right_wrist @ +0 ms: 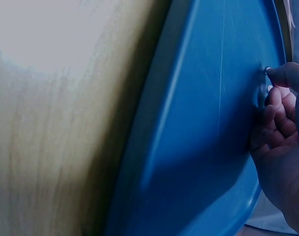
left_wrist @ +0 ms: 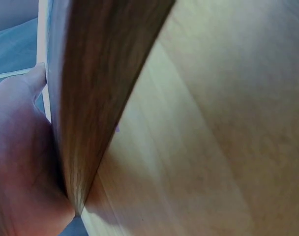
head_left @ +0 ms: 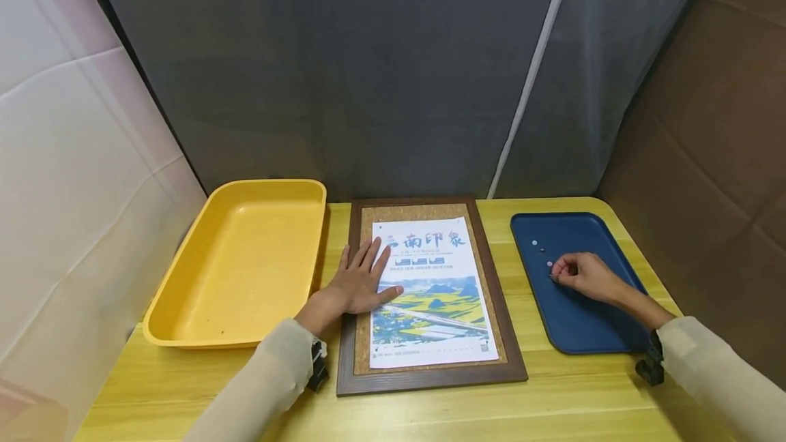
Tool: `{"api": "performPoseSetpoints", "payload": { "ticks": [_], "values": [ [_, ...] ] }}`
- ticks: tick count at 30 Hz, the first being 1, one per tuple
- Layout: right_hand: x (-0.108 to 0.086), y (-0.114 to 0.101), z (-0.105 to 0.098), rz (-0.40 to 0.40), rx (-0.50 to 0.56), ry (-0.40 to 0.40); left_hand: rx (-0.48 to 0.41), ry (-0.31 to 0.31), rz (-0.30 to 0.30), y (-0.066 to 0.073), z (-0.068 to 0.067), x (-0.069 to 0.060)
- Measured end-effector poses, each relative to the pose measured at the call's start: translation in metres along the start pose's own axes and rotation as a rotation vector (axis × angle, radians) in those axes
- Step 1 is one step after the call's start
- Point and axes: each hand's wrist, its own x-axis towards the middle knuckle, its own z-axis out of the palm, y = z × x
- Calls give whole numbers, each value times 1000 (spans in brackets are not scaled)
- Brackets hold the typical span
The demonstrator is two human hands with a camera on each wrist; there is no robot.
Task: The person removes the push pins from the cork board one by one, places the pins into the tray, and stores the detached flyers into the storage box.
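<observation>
A printed poster [head_left: 430, 292] with large characters and a blue, yellow and green landscape lies on a brown-framed cork board [head_left: 430, 382]. My left hand [head_left: 358, 283] rests with fingers spread on the poster's left side and the frame; the left wrist view shows its thumb side [left_wrist: 21, 142] against the board's edge. Over the blue tray [head_left: 604, 322], my right hand [head_left: 586, 277] has curled fingers, and thumb and forefinger pinch a small metallic thumbtack [right_wrist: 267, 70] at the tray surface. Beside those fingertips lie a pale tack [head_left: 535, 243], a dark one [head_left: 542, 250] and a pinkish one [head_left: 549, 264].
A deep yellow bin [head_left: 245, 278] stands left of the board, close to it. All sit on a wooden table [head_left: 442, 418]. A dark curtain [head_left: 344, 74] hangs behind, with a white sheet [head_left: 80, 142] at left and a brown one [head_left: 718, 155] at right.
</observation>
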Motion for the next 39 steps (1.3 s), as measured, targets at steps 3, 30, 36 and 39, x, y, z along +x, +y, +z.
{"api": "performPoseSetpoints", "payload": {
  "ticks": [3, 30, 36, 39],
  "values": [
    [0, -1, -1, 6, 4, 3, 0, 1, 0, 0, 0, 0],
    [22, -72, 15, -8, -51, 68, -123, 110, 47, 11, -21, -15],
    [29, -91, 23, -33, 5, 39, -232, 177, -8, 19, -31, -18],
    [31, -97, 27, -37, 31, 19, -332, 189, -64, 21, -34, -19]
  ]
}}
